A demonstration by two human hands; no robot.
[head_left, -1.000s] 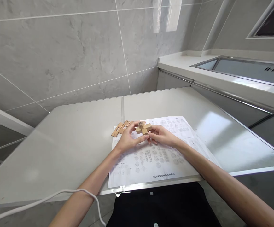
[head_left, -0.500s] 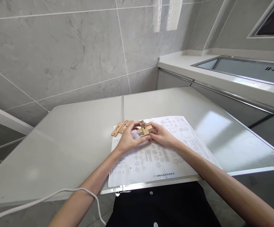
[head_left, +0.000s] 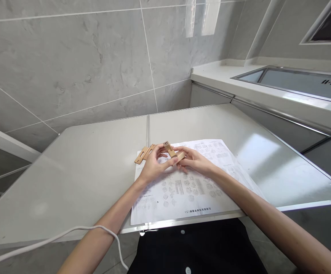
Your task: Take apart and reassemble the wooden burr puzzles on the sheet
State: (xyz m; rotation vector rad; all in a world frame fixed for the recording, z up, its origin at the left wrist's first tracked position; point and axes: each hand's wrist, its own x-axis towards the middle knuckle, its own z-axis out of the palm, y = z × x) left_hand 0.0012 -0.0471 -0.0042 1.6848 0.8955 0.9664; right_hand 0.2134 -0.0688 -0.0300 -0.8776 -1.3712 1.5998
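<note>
My left hand (head_left: pixel 154 165) and my right hand (head_left: pixel 194 161) meet over the printed sheet, both closed on a small assembly of wooden burr puzzle pieces (head_left: pixel 171 152). One notched piece with a dark letter on its end tilts up toward the far left, between my left thumb and fingers. A second block (head_left: pixel 180 156) crosses it at the right, gripped by my right fingers. My fingers partly hide where the blocks join. Just left of my left hand lie flat wooden pieces with slots (head_left: pixel 141 155), partly covered by that hand.
A white sheet with printed puzzle diagrams (head_left: pixel 188 198) lies under my hands on a folding table (head_left: pixel 105 152). A white cable (head_left: pixel 53 236) crosses my left forearm. Beyond stands a grey tiled wall (head_left: pixel 68 57); at right is a counter (head_left: pixel 211 74) with a sink (head_left: pixel 296 82).
The wooden assembly has turned in my hands: the lettered piece now leans to the left, and the cross shape is less visible. My fingers have shifted slightly around it.
</note>
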